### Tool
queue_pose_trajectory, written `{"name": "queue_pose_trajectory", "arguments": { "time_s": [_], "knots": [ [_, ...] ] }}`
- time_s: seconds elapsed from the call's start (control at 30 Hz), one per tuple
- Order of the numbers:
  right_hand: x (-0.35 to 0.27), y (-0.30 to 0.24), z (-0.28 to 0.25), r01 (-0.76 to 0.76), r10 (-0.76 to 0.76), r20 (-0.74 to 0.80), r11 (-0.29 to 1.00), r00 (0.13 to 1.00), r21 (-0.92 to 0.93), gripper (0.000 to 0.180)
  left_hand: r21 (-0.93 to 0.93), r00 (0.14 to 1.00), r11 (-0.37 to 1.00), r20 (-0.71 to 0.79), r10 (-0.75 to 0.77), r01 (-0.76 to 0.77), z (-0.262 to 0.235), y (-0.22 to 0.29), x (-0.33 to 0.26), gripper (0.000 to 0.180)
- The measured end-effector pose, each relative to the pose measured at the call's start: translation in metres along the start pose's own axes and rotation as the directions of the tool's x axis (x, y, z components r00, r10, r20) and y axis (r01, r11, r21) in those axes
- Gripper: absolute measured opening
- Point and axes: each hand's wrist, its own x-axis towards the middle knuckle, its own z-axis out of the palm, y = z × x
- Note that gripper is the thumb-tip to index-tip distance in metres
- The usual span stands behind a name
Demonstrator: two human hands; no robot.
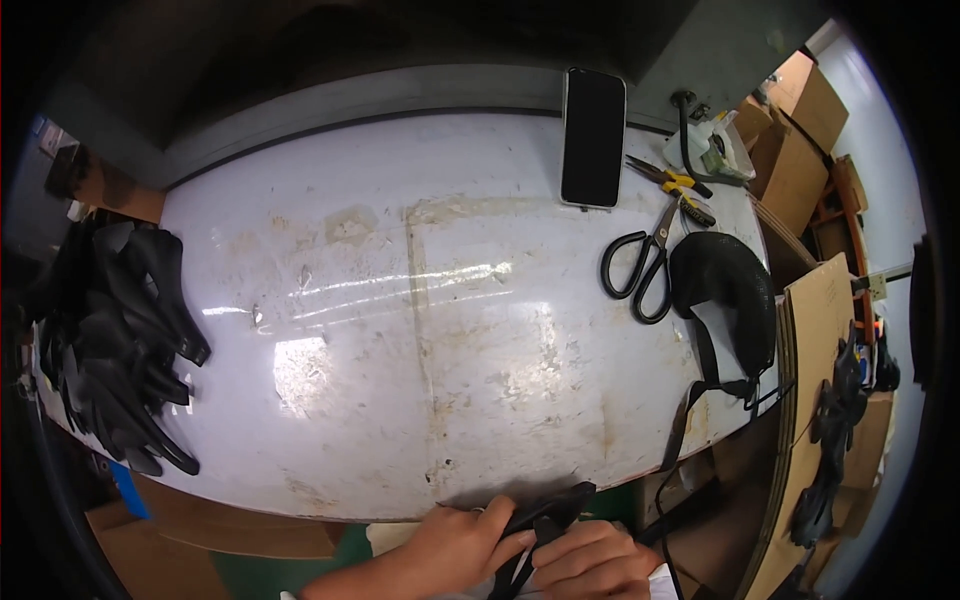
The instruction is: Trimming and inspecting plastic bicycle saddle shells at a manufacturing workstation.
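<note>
One view only, from a camera worn on the person's head, looking steeply down and forward over the white desk [400, 330]. The fisheye lens bends the desk's far edge into an arc and darkens the corners. The near edge of the desk sits low in the frame, close to the wearer; the left hand [455, 550] and right hand [590, 560] enter from the bottom edge, nearest the lens. The smartphone [592, 137] lies at the far edge, marking the view's forward reach. Cardboard boxes [800, 140] fill the right rim.

Black strap piece [548, 512], table's near edge
</note>
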Motion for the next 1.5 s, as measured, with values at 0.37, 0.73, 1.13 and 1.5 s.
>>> {"name": "queue_pose_trajectory", "arguments": {
  "time_s": [0.37, 0.73, 1.13, 1.5],
  "knots": [
    [0.015, -0.003, -0.017, -0.264, 0.275, 0.307, 0.961, 0.911, -0.079, 0.027, -0.082, 0.986, 0.987, -0.103, 0.13, -0.139, 0.006, -0.006, -0.001, 0.032],
    [0.041, -0.008, -0.017, -0.281, 0.313, 0.377, 0.95, 0.872, -0.14, 0.012, -0.321, 0.938, 0.884, -0.182, 0.294, -0.339, 0.01, -0.029, -0.003, 0.029],
    [0.033, 0.003, 0.014, -0.393, 0.338, 0.465, 0.919, 0.818, 0.022, 0.014, -0.401, 0.943, 0.854, -0.147, 0.299, -0.333, 0.008, -0.034, -0.005, 0.027],
    [0.006, -0.025, 0.034, -0.373, 0.374, -0.001, 0.925, 0.927, -0.072, 0.015, -0.381, 0.941, 0.861, -0.171, 0.291, -0.336, 0.011, -0.034, -0.004, 0.028]
  ]
}}
